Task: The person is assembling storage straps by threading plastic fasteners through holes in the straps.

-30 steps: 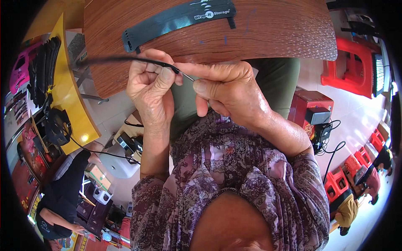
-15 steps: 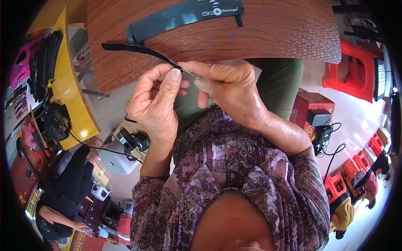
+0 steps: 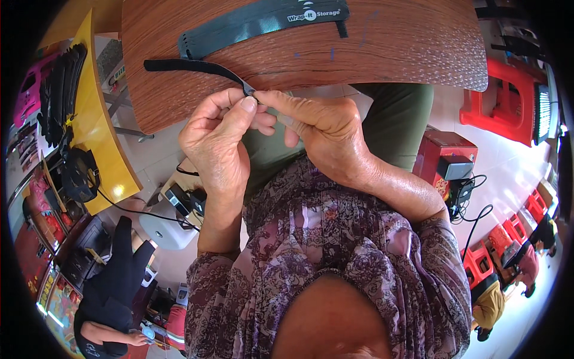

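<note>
A narrow black fabric strap [image 3: 191, 65] stretches from over the brown table toward my hands, its near end turned up to show a grey side. Thumb and fingers of my left hand [image 3: 222, 134] pinch that end just off the table's front edge. My right hand [image 3: 329, 122] meets it from the right, its index fingertip against the strap end and its thumb bent beneath. Whatever lies between the right thumb and finger is hidden. Beyond the strap, a flat dark strip with white print [image 3: 245, 30] lies on the table [image 3: 412, 51].
A yellow table [image 3: 110, 161] at left holds a bundle of black straps [image 3: 63, 90]. Red stools [image 3: 502, 102] and a red box [image 3: 442, 158] with cables stand at right. Near a white stool [image 3: 167, 230] at lower left is another person in dark clothes [image 3: 113, 287].
My right index fingertip has moved left onto the strap end. A thin shiny metal piece that showed between my hands is now hidden. The person at lower left has shifted.
</note>
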The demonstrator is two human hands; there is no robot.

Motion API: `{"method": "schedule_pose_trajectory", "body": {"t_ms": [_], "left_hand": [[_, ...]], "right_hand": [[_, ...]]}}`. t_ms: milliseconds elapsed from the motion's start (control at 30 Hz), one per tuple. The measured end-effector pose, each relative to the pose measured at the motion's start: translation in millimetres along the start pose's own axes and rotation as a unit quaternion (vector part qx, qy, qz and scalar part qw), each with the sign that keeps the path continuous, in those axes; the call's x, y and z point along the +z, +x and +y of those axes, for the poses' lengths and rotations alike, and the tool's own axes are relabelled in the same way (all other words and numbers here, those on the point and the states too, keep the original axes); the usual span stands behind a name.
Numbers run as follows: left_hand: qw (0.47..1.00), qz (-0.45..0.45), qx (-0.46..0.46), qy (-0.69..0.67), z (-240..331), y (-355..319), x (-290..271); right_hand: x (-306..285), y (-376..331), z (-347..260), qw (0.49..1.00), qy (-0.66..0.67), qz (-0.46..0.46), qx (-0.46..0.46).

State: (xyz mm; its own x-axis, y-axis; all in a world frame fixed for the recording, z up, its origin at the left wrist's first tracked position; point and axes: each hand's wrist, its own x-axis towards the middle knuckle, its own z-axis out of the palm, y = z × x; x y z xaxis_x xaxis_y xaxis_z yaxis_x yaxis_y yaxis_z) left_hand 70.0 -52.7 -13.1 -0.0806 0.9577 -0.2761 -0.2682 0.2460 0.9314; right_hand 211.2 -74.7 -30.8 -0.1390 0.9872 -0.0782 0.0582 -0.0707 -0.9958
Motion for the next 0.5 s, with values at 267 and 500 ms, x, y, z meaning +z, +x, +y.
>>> {"method": "schedule_pose_trajectory", "body": {"t_ms": [267, 500], "left_hand": [[1.0, 0.0, -0.007, -0.025, -0.6, 0.5, 0.8], [1.0, 0.011, 0.004, -0.008, -3.1, 1.2, 1.7]], "right_hand": [[-2.2, 2.3, -0.5, 1.0, -0.003, -0.004, -0.005], [-0.7, 3.2, 1.6, 1.0, 0.004, 0.007, -0.013]]}}
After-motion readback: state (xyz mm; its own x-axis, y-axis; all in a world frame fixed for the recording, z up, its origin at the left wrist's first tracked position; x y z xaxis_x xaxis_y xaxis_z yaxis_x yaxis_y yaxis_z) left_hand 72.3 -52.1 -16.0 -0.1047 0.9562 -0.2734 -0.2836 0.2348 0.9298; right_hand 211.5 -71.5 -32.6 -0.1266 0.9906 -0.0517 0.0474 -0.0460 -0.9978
